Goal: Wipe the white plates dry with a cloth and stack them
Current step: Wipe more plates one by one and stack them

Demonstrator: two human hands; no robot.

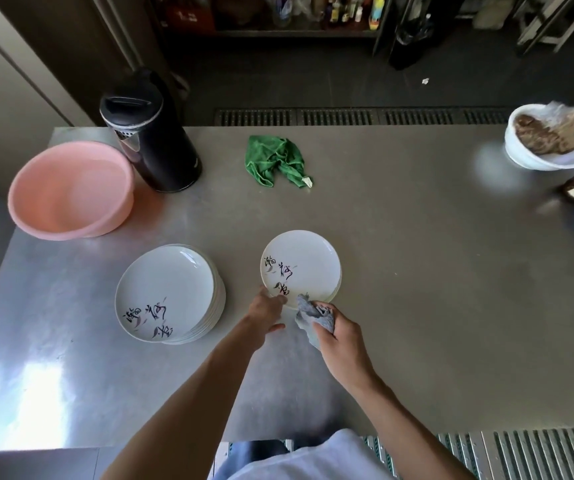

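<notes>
Two stacks of white plates, each printed with dark brush calligraphy, sit on the steel table [417,254]: the taller left stack [169,292] and the right stack [301,266], whose plates sit too tight to count. The left hand [266,311] pinches the near rim of the right stack's top plate, while the right hand [339,332] is closed around a bunched grey cloth [313,315] touching that rim. One green cloth [275,161], one pink basin [71,190] and one black thermos [150,133] stand behind.

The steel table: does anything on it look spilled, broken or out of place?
Nothing looks spilled or broken. The only loose end is a green cloth lying crumpled and unused mid-table, while the right hand holds a grey cloth. The plate stack leans slightly.
</notes>
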